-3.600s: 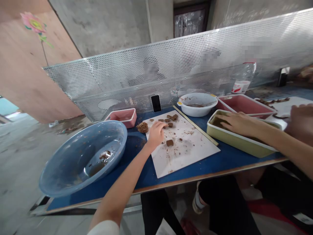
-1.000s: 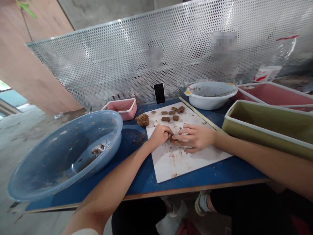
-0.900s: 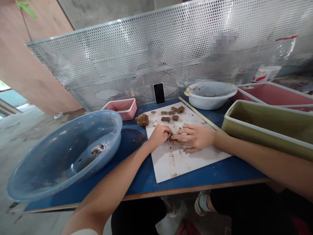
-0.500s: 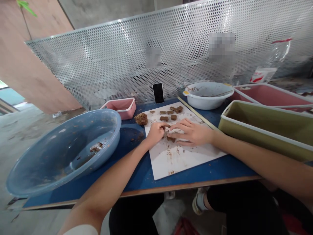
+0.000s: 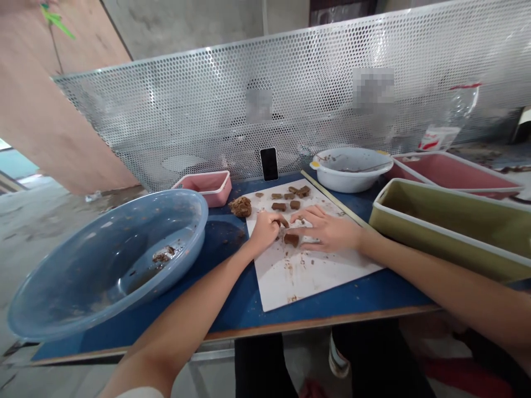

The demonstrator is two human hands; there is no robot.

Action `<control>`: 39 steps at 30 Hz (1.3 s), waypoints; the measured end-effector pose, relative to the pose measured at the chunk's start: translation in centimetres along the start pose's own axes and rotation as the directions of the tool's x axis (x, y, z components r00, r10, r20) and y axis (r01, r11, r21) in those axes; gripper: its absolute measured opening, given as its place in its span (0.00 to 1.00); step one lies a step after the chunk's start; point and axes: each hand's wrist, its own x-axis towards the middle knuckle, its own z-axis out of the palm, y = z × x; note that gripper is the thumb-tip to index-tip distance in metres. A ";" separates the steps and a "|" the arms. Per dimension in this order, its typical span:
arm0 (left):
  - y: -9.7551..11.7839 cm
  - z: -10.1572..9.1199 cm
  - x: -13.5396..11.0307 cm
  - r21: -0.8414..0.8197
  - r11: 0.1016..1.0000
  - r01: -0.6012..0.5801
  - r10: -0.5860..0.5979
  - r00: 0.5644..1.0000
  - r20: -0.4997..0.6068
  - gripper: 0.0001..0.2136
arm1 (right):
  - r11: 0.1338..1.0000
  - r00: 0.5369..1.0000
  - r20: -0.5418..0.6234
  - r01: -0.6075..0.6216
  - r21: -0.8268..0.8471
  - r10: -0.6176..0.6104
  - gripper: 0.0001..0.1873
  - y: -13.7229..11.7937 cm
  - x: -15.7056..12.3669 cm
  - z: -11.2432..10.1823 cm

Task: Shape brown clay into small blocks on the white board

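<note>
On the white board lies a small brown block of what looks like clay, between my two hands. My left hand is at its upper left, fingers curled inward; a bit of brown shows under them, too small to make out. To the right, my right hand reaches in with its fingers spread, the fingertips close to the block; whether they touch it I cannot tell. Several shaped brown pieces lie beyond my hands. A rough brown lump sits at the board's left edge.
A big blue basin stands at left, a small pink tub behind it. A phone leans on the perforated metal screen. At right are a stick, a white basin, a green planter and a pink planter.
The brown block between my hands shows more fully. My left fingers have drawn slightly down and apart from my right hand. The whole view has shifted slightly.
</note>
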 end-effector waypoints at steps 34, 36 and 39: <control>-0.2 0.3 -0.1 -0.049 0.998 -0.027 0.033 0.990 0.134 0.24 | 0.993 0.993 -0.003 0.119 0.027 -0.119 0.17 -1.1 -0.2 0.9; -0.2 0.2 -0.1 -0.047 0.999 -0.013 0.019 0.991 0.136 0.25 | 0.990 0.993 -0.032 0.116 0.083 -0.114 0.16 -1.1 -0.3 0.9; -0.2 0.2 -0.1 -0.030 1.000 -0.009 0.012 0.995 0.101 0.26 | 0.990 0.996 -0.093 -0.001 0.141 0.015 0.16 -0.9 -0.2 1.2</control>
